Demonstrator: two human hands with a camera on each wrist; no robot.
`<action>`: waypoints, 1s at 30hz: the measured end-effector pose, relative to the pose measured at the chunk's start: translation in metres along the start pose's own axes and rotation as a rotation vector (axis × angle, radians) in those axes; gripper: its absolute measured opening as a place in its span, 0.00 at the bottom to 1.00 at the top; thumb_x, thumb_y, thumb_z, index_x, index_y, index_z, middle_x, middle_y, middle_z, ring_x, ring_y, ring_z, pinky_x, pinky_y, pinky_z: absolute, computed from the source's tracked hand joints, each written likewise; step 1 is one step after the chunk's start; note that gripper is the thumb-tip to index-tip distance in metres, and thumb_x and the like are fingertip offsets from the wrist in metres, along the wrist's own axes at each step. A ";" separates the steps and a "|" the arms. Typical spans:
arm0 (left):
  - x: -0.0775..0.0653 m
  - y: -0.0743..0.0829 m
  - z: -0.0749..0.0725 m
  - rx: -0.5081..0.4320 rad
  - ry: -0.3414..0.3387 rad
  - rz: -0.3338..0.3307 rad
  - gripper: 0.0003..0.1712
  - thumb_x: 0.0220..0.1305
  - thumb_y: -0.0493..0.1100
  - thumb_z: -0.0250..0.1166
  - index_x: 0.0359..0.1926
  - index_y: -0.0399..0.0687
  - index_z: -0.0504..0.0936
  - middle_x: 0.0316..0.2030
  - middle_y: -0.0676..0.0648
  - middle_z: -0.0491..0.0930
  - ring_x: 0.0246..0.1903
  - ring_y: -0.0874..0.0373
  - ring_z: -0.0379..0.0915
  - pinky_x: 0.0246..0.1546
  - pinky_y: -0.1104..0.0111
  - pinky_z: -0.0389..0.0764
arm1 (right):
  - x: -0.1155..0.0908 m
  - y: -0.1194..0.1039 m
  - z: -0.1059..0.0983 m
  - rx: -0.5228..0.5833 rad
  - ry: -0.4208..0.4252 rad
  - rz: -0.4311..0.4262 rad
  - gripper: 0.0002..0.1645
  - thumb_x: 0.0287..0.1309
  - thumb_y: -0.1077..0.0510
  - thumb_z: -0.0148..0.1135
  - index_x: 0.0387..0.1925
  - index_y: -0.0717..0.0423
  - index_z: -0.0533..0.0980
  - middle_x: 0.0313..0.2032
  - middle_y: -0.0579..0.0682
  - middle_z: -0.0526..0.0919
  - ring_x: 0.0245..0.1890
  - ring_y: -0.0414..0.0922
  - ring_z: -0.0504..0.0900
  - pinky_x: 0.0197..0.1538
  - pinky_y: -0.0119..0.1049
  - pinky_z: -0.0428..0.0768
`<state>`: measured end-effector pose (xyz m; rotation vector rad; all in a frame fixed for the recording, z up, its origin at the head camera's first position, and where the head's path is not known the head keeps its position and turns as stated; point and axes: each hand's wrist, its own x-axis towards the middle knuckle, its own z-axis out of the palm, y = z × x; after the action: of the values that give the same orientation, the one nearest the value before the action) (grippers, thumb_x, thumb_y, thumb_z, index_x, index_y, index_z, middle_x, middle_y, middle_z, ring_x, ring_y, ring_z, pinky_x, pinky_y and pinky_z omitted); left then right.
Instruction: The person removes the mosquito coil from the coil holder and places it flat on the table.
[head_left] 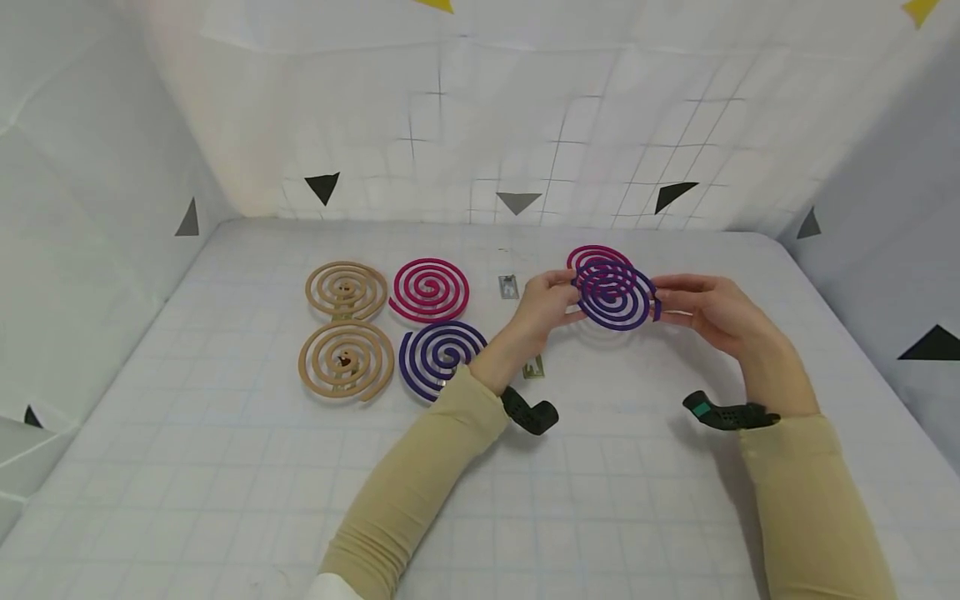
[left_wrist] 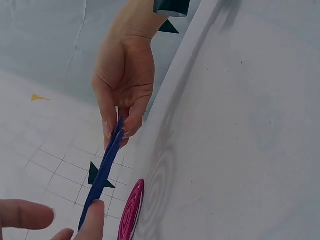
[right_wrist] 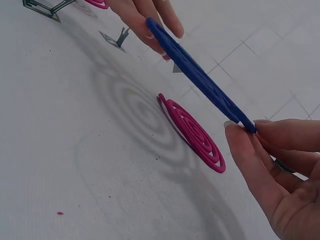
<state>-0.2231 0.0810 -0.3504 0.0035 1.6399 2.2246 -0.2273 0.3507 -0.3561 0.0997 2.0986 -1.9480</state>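
A dark blue spiral mosquito coil (head_left: 615,307) is held up between both hands, tilted above the table. My left hand (head_left: 543,307) pinches its left edge, and my right hand (head_left: 708,312) grips the opposite edge between thumb and fingers. Edge-on, the blue coil (right_wrist: 197,77) looks like a thin bar in the right wrist view. Past it, a pink coil (right_wrist: 195,131) sits low over the table, partly covered by the blue one in the head view. Left of my left hand is another blue coil (head_left: 448,357), its lower right part hidden by the forearm.
A pink coil (head_left: 430,288) and two tan coils, one behind (head_left: 345,287) and one in front (head_left: 345,360), stand at the left. Small metal stands, one farther back (head_left: 508,287) and one nearer (head_left: 533,367), lie mid-table. White walls enclose the back and sides.
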 end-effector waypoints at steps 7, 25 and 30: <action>0.001 -0.005 0.003 0.048 0.018 0.001 0.29 0.66 0.27 0.51 0.69 0.33 0.67 0.66 0.36 0.69 0.53 0.53 0.72 0.59 0.55 0.80 | 0.001 0.004 -0.006 0.019 -0.024 0.010 0.13 0.64 0.64 0.64 0.49 0.52 0.83 0.45 0.44 0.86 0.42 0.41 0.87 0.48 0.34 0.86; -0.003 -0.015 0.007 0.149 -0.070 -0.044 0.29 0.69 0.29 0.49 0.71 0.34 0.65 0.73 0.36 0.59 0.67 0.48 0.64 0.61 0.55 0.78 | 0.002 0.016 -0.020 -0.022 -0.093 0.108 0.13 0.65 0.65 0.62 0.51 0.60 0.79 0.42 0.48 0.86 0.39 0.42 0.87 0.47 0.36 0.87; -0.005 -0.015 0.007 0.162 -0.086 -0.037 0.29 0.69 0.30 0.49 0.71 0.34 0.65 0.73 0.35 0.59 0.68 0.48 0.62 0.62 0.54 0.78 | 0.001 0.014 -0.019 -0.176 -0.074 0.140 0.27 0.66 0.62 0.62 0.63 0.70 0.68 0.41 0.44 0.85 0.39 0.40 0.86 0.47 0.35 0.86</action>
<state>-0.2124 0.0898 -0.3611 0.1090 1.7531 2.0303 -0.2276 0.3711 -0.3686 0.1324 2.1420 -1.6564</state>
